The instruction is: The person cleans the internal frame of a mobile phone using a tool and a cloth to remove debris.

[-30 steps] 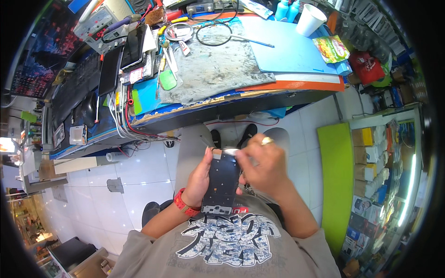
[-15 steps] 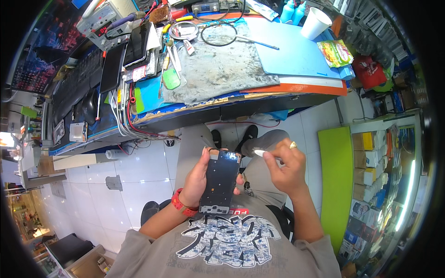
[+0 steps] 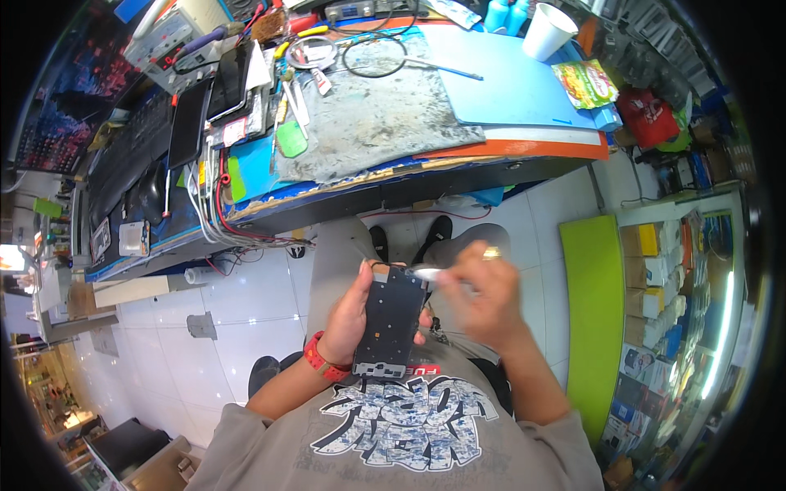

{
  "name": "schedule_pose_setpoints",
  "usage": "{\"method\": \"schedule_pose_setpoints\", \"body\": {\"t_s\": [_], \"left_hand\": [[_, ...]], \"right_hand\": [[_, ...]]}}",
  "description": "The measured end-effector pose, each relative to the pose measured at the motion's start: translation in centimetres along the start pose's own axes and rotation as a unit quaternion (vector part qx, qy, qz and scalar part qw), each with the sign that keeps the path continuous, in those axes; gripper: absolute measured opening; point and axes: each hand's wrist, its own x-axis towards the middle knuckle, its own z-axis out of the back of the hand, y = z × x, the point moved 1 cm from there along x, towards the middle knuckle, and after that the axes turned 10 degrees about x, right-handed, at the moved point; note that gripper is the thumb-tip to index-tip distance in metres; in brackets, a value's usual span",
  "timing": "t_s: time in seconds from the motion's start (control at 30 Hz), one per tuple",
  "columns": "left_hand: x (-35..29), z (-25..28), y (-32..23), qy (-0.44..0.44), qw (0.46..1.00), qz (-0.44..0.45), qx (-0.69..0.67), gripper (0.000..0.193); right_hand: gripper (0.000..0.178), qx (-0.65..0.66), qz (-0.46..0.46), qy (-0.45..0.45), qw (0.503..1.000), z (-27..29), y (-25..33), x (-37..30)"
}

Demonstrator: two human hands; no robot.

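My left hand (image 3: 347, 321), with a red band at its wrist, is closed round a black phone display frame (image 3: 386, 321). The frame stands long side up over my lap, its inner face toward me, with small pale spots and a silvery strip at its lower end. My right hand (image 3: 485, 286), smeared by motion, pinches a small white pointed piece (image 3: 426, 274), whose exact kind I cannot make out. The white piece is at the frame's upper right corner; whether it touches is unclear.
Ahead stands a cluttered workbench with a stained grey mat (image 3: 377, 123), a light blue sheet (image 3: 512, 90), a white cup (image 3: 549, 33), phones (image 3: 190, 123) and cables (image 3: 201, 209). A glass display case (image 3: 671, 327) with a green side panel (image 3: 589, 327) is to the right.
My right hand has moved left, bringing the white piece from beside the display frame to its upper right corner. My left hand and the frame have stayed nearly still.
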Motion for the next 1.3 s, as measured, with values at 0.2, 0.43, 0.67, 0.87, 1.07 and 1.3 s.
{"method": "schedule_pose_setpoints", "body": {"t_s": [0.2,0.43,0.67,0.87,1.07,1.3], "left_hand": [[-0.4,0.4,-0.3,-0.007,1.0,-0.016,-0.009,0.065],[-0.8,-0.1,-1.1,0.023,0.996,0.002,-0.088,0.07],[-0.5,-0.1,-0.7,0.065,0.996,0.028,-0.058,0.075],[-0.7,0.1,-0.5,0.036,0.997,0.032,-0.066,0.071],[-0.7,-0.3,-0.3,0.037,0.998,0.042,-0.032,0.078],[-0.8,-0.1,-0.2,0.017,0.999,0.047,0.003,0.077]], "right_hand": [[0.02,-0.046,-0.003,0.02,0.999,0.0,-0.4,0.5],[0.019,-0.013,-0.144,-0.059,0.988,4.6,-2.8,-2.9],[0.018,0.014,-0.106,-0.064,0.992,3.0,-1.9,-2.1],[0.018,0.033,-0.115,-0.019,0.993,1.6,0.8,0.4],[0.02,-0.053,0.032,0.103,0.993,-0.5,1.3,2.8],[0.02,-0.045,0.012,0.085,0.995,-0.7,1.5,2.8]]}}
